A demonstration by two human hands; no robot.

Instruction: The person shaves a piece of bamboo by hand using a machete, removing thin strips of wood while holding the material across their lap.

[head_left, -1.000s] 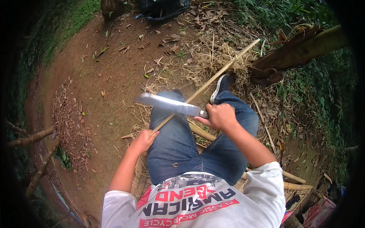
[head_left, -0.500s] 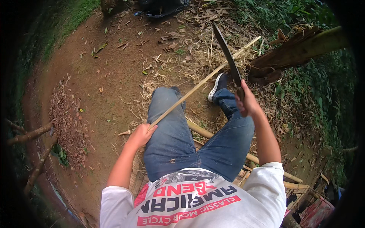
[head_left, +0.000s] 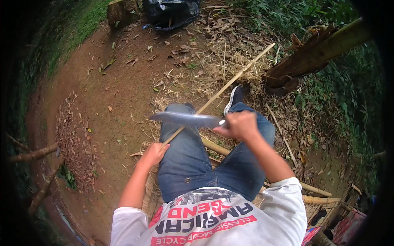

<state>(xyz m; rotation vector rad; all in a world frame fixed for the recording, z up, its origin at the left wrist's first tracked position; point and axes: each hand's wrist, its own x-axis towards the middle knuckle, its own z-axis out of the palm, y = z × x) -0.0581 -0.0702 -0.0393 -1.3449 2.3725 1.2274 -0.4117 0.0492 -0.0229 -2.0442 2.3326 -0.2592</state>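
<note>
My left hand (head_left: 153, 154) is closed round the near end of a long, thin bamboo strip (head_left: 223, 89), beside my left thigh. The strip slants up and to the right across my left knee, its far end above the shavings. In my right hand (head_left: 241, 125), over my right knee, is the handle of a machete (head_left: 186, 119). Its wide blade, a little blurred by motion, points left and crosses over the strip above my left knee. Whether the edge touches the strip I cannot tell.
Pale curled shavings (head_left: 213, 69) litter the ground around my shoe (head_left: 233, 99). A thick plant trunk (head_left: 320, 51) leans in at the right. At the top are a black plastic bag (head_left: 171, 14) and a stump (head_left: 119, 13). Bamboo poles (head_left: 314, 189) lie beneath me; branches (head_left: 35, 152) stand at left.
My right hand has swung the machete from pointing up and away to lying across the strip, moving left and nearer. My left hand keeps its hold on the bamboo strip.
</note>
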